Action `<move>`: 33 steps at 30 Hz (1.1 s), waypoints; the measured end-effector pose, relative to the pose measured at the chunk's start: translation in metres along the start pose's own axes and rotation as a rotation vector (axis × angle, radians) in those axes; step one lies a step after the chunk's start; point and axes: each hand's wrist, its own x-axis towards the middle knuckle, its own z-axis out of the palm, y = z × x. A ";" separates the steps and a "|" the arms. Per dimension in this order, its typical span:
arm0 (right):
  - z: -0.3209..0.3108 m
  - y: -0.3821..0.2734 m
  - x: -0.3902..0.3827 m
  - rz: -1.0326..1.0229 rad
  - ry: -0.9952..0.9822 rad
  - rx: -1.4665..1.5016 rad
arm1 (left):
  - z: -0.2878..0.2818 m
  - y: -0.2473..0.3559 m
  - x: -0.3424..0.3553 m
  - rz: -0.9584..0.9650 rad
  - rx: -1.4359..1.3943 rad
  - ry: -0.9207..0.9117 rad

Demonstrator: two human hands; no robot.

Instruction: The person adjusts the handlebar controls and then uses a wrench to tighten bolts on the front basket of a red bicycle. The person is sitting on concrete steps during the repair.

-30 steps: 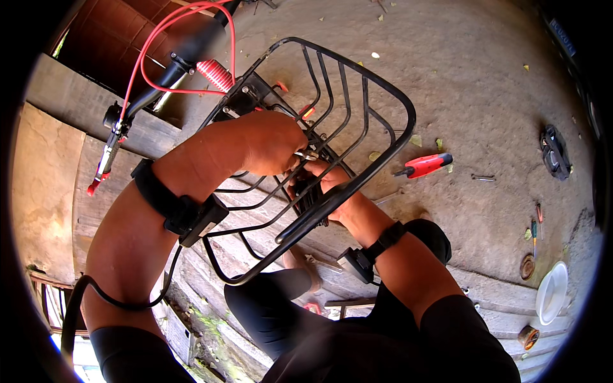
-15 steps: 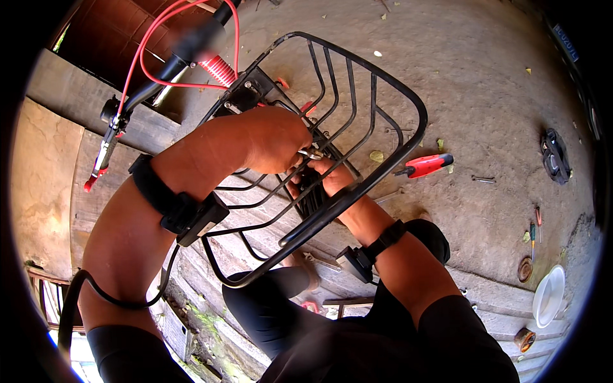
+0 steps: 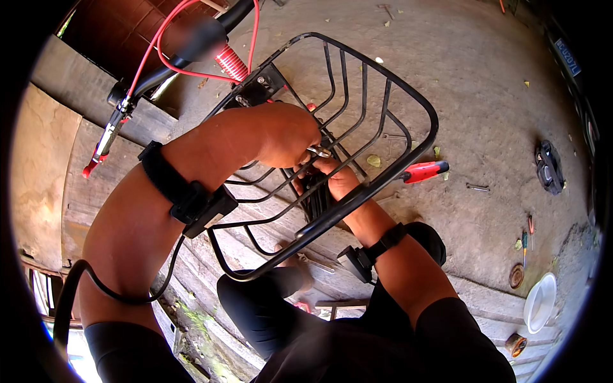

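A black wire bicycle basket [image 3: 418, 147] sits tilted in front of me, its bars running around both my hands. My left hand [image 3: 292, 137] reaches over the basket's far-left side and is curled closed, most of its fingers hidden. A shiny metal tool [image 3: 319, 151], which looks like a wrench end, pokes out at its fingertips. From the near side my right hand [image 3: 335, 175] comes up under the rim, its fingers bent close to the metal tool. What they grip is hidden. Dark cables or a black part [image 3: 314, 201] show just below the hands.
Handlebars [image 3: 172, 67] with red cables and a brake lever [image 3: 102, 150] stand at the upper left. On the floor lie a red-handled tool [image 3: 426, 171], a wrench [image 3: 477, 187], screwdrivers [image 3: 525, 246], a black pouch-like item [image 3: 549, 167] and a white bowl [image 3: 540, 303].
The basket and handlebars have shifted slightly to the right in view, and my hands have moved with them. Both hands keep nearly the same hold around the metal tool.
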 end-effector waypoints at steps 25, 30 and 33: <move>0.005 -0.023 -0.090 0.279 0.284 -0.353 | 0.052 -0.021 -0.187 -0.230 -0.619 0.770; 0.044 0.003 -0.128 0.288 0.273 -0.676 | 0.218 0.036 -0.201 -0.212 -1.491 0.707; 0.064 0.016 -0.150 0.127 0.169 -0.901 | 0.258 0.117 -0.151 0.044 -1.962 0.522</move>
